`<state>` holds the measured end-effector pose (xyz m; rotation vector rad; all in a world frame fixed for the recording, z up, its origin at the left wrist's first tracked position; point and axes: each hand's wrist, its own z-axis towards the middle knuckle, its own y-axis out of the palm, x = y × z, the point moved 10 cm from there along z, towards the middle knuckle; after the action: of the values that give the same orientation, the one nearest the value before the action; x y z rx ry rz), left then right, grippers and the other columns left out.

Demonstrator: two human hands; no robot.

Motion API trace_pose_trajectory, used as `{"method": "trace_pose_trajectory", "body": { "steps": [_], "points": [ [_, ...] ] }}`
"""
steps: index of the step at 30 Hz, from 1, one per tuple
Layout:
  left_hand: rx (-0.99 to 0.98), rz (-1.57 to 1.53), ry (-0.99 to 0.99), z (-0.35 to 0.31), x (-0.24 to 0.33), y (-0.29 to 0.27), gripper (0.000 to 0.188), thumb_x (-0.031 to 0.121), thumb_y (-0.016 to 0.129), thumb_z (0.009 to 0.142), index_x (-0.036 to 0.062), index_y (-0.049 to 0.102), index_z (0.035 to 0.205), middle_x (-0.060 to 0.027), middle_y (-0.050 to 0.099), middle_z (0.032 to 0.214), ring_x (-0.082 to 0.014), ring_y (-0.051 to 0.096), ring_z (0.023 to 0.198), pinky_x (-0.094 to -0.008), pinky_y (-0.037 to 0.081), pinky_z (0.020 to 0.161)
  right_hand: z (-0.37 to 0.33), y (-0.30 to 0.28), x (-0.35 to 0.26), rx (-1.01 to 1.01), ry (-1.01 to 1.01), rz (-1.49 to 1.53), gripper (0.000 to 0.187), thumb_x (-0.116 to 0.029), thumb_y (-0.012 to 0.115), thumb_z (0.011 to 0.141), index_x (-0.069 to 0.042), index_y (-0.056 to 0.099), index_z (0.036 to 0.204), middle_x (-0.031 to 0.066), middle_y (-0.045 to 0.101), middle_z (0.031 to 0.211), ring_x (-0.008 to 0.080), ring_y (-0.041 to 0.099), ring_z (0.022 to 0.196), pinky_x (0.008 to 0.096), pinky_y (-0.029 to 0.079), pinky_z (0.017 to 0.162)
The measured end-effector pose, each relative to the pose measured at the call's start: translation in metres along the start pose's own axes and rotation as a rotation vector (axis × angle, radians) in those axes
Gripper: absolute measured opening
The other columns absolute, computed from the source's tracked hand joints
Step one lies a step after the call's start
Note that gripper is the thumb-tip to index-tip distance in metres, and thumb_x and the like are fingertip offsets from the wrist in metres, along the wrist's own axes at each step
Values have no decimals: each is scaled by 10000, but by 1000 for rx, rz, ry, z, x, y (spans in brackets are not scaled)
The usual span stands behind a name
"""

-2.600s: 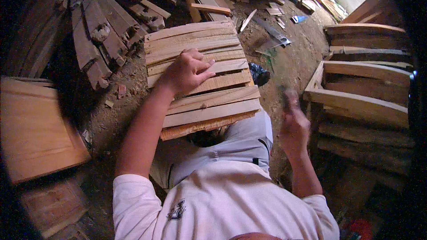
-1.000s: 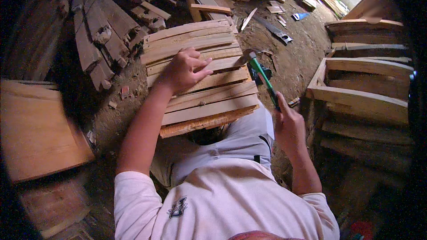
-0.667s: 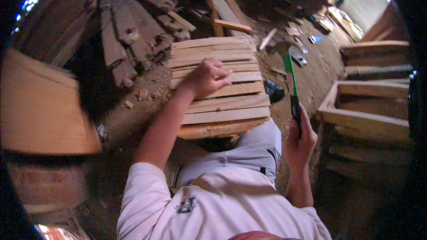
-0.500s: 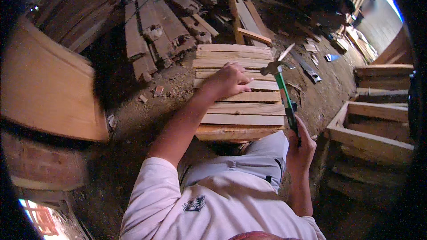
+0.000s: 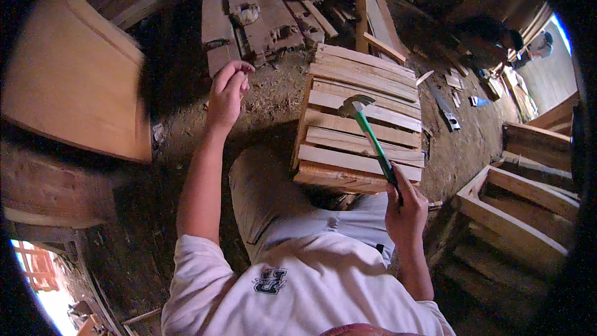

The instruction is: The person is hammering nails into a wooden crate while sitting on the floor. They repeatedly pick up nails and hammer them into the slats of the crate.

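A claw hammer [image 5: 371, 138] with a green and black handle is in my right hand [image 5: 407, 208], its fingers wrapped round the lower grip. Its metal head lies over the slats of a wooden crate [image 5: 348, 160] in front of my knees; whether it touches them I cannot tell. Narrow pale slats run side by side across the crate's top, with gaps between some of them. My left hand [image 5: 227, 96] is raised left of the crate, apart from it, with fingers curled together. Anything pinched in those fingers is too small or hidden to make out.
Rough old beams [image 5: 249, 18] lie stacked beyond the crate. A handsaw [image 5: 444, 109] rests on the dirt floor to the right, near wood scraps. Wooden frames [image 5: 522, 190] stand at my right, a curved wooden panel [image 5: 74, 74] at my left. Another person [image 5: 488, 40] is at the far right.
My left hand has lifted off the slats and moved left. The hammer has swung left over the crate in my right hand. The view has shifted, so the crate appears further right.
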<state>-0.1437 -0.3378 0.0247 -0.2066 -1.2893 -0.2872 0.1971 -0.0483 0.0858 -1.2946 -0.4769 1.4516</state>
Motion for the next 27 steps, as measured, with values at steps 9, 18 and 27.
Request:
{"method": "trace_pose_trajectory", "body": {
  "steps": [9,18,27],
  "points": [
    [89,-126,-150,-63,-17,33,217,128,645,1037,-1,717,1196,-78,778,1030,-137,741,932,-267,569,829,8,23,-1,-45,-5,-144,501,-119,648,979,-178,597,1473,195,703,836,399,694,698,498,549,614],
    [-149,412,191,-21,31,107,163,181,749,939,25,751,985,-140,762,943,-246,737,897,-349,558,818,7,28,-4,-52,54,-54,482,-87,650,974,-150,609,1450,200,722,894,399,699,746,475,554,667],
    [-321,496,167,4,6,129,184,92,700,941,24,795,1083,-134,742,917,-266,714,891,-361,541,835,-1,36,9,-2,95,53,410,-32,655,978,-43,643,1387,227,713,877,313,693,701,389,535,660]
  ]
}}
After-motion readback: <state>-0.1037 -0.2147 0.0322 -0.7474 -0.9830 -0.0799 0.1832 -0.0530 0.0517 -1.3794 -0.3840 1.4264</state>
